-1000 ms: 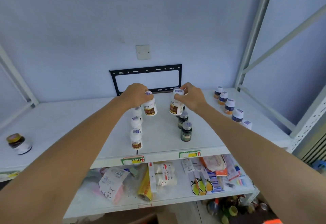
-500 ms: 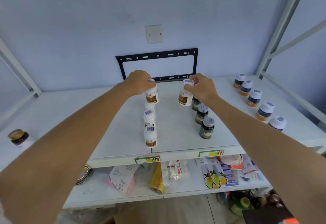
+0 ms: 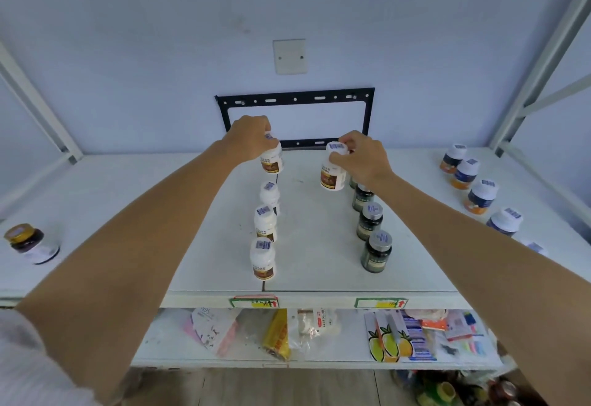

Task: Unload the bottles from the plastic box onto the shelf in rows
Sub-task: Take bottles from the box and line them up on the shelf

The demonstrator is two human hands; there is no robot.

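Far left of shelf [image 3: 128, 200]: we see a single dark jar [image 3: 30, 243] with a gold lid, standing well apart from everything else.

Left hand [image 3: 251, 136]: its fingers are curled down over the cap of a white bottle [image 3: 272, 159] with a brown label, gripping it from above. We cannot tell whether the bottle's base touches the shelf.

Left row: three more white bottles [image 3: 264, 224] stand upright in a line running from the held bottle toward the shelf's front edge — each cap bears a small printed sticker.

Right hand [image 3: 363, 157]: thumb and fingers pinch the cap of a second white bottle [image 3: 332, 172], also brown-labelled, which we see just left of the dark row and slightly tilted.

Right row: dark green bottles [image 3: 372, 236] with silver caps stand in a line; the rearmost ones are partly hidden behind the right hand and wrist.

Far right of shelf: white-capped blue and orange bottles [image 3: 481, 196] form another row running back toward the wall.

Shelf front: two price tags [image 3: 254, 302] sit on the edge.

Lower shelf [image 3: 166, 338]: assorted packets [image 3: 399, 335] lie flat in a loose spread.

Wall: a black mounting bracket [image 3: 294, 98] sits below a blank cover plate [image 3: 289, 56].
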